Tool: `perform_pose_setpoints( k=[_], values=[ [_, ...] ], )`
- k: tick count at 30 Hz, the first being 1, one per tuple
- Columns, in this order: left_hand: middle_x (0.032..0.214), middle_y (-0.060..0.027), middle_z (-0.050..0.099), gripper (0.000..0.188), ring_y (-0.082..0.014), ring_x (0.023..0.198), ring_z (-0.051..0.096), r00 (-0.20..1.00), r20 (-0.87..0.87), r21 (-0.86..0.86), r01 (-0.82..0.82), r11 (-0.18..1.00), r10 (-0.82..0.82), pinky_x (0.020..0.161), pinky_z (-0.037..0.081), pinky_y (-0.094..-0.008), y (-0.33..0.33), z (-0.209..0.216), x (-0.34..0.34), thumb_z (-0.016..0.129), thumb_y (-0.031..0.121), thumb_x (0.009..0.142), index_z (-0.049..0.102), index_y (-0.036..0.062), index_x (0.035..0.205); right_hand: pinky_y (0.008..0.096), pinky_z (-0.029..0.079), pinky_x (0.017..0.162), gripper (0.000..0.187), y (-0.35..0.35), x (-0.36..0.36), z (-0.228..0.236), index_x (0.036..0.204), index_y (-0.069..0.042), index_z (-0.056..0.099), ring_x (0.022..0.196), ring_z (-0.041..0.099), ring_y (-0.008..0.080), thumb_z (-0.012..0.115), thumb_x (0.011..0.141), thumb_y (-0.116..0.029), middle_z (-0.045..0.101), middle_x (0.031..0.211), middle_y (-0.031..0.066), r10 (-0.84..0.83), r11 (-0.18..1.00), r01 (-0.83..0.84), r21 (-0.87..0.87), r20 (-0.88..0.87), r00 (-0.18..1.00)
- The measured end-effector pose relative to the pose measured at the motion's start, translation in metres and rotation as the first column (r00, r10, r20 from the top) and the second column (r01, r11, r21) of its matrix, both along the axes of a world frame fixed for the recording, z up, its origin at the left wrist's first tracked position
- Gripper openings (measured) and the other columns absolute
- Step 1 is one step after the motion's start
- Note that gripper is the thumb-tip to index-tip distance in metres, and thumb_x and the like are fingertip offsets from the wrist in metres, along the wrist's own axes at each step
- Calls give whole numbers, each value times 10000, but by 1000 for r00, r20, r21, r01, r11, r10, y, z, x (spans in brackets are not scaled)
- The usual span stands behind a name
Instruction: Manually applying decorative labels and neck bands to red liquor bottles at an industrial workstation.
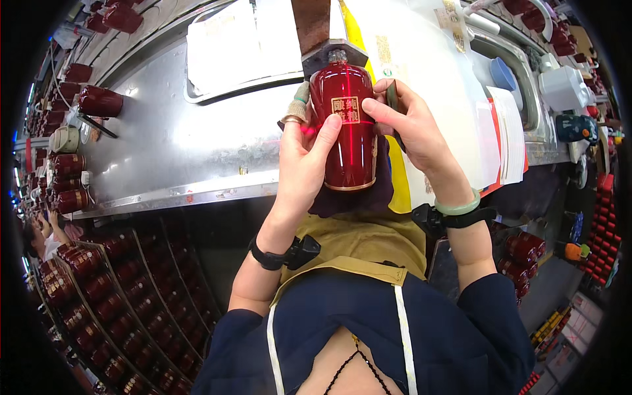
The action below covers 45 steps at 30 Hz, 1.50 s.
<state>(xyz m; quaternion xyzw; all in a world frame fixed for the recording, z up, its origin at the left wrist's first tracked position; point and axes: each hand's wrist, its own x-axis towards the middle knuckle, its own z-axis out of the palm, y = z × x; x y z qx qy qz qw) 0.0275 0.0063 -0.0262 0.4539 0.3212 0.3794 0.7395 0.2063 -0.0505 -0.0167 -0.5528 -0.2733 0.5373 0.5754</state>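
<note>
A glossy dark red bottle point(350, 148) lies in front of me with its neck pointing away, close under a metal fixture point(320, 33). A square gold label point(346, 110) sits on its upper body, and thin red light lines cross it. From the left, my left hand point(305, 146) grips the bottle, thumb on its face beside the label. Cloth wraps cover one of its fingertips. My right hand point(415, 122) holds the other side, thumb at the label's right edge. A dark, flat strip point(393, 99) shows by its fingers, which are partly hidden.
A steel worktop point(178, 155) with a tray of white sheets point(227, 52) extends left. More red bottles point(100, 101) stand beyond, and racks of them point(108, 286) stand lower left. Papers point(503, 135) and a blue cup point(502, 74) are at right. Another person point(49, 230) is far left.
</note>
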Motion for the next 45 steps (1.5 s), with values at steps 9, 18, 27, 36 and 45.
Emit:
perform_pose_setpoints(
  k=[9, 18, 27, 36, 45],
  values=[
    [1415, -156, 544, 518, -178, 1259, 564, 999, -2, 28, -33, 999, 33, 1053, 481, -335, -1, -1, -3, 601, 113, 1036, 390, -37, 1485, 183, 410, 649, 222, -5, 10, 1, 1193, -73, 537, 740, 425, 24, 645, 1017, -156, 490, 908, -40, 17, 1000, -15, 10, -214, 977],
    [1480, -175, 507, 524, -232, 1330, 489, 976, -69, 427, -157, 890, 206, 1110, 388, -368, -3, 10, -16, 578, 105, 1035, 395, -10, 1512, 258, 425, 678, 180, -19, 0, 6, 1143, -35, 658, 755, 500, 52, 659, 964, -58, 589, 958, -9, -150, 980, 99, 170, 324, 934],
    [1465, -168, 544, 449, -244, 1309, 540, 959, -165, 384, -153, 910, 231, 1120, 423, -388, -10, 3, -20, 503, 170, 1080, 437, -13, 1485, 436, 531, 807, 771, -48, -33, 8, 1414, -206, 605, 1053, 623, 348, 674, 702, 82, 579, 1219, 152, -101, 987, -84, 134, 942, 321],
    [1449, -163, 558, 452, -252, 1307, 542, 941, -203, 446, -156, 881, 269, 1100, 439, -392, -5, 0, -27, 432, 251, 1110, 447, -8, 1481, 343, 490, 789, 394, -83, -40, 22, 1072, -69, 732, 908, 582, 223, 589, 761, 125, 557, 1118, 92, 74, 948, -261, 183, 671, 738],
    [1440, -166, 559, 463, -231, 1283, 548, 950, -139, 397, -204, 895, 278, 1096, 430, -381, -4, -1, -37, 461, 254, 1102, 449, -27, 1470, 252, 409, 717, 293, -93, -39, 27, 1155, 31, 672, 760, 472, 104, 556, 885, 21, 586, 953, 42, 58, 998, -63, -6, -290, 955]
  ],
)
